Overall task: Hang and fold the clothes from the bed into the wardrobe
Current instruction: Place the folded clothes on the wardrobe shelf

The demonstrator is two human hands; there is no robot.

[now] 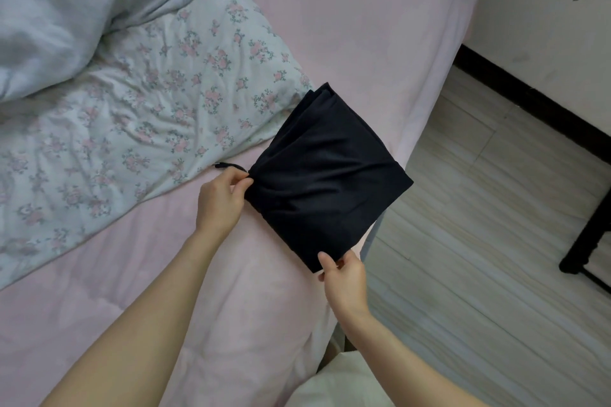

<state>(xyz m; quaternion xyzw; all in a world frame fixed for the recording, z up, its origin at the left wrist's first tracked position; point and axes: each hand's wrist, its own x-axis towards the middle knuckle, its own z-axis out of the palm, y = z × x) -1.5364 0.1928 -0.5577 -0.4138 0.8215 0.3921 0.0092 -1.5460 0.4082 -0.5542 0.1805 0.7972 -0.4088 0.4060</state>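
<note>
A black garment (pixel 325 171), folded into a rough square, lies on the pink bed (pixel 347 26) at its right edge, one corner reaching out over the side. You hold it with both hands. Your left hand (pixel 220 198) pinches the garment's left corner between thumb and fingers, where a short black cord (pixel 228 166) sticks out. Your right hand (pixel 345 277) pinches the near corner, thumb on top. Left of the garment spreads a floral quilt (pixel 132 115), with a pale blue duvet (pixel 66 9) bunched at the far left. To the right, pale wood-look floor (pixel 479 241) runs to a white wall with a black skirting board (pixel 535 102).
</note>
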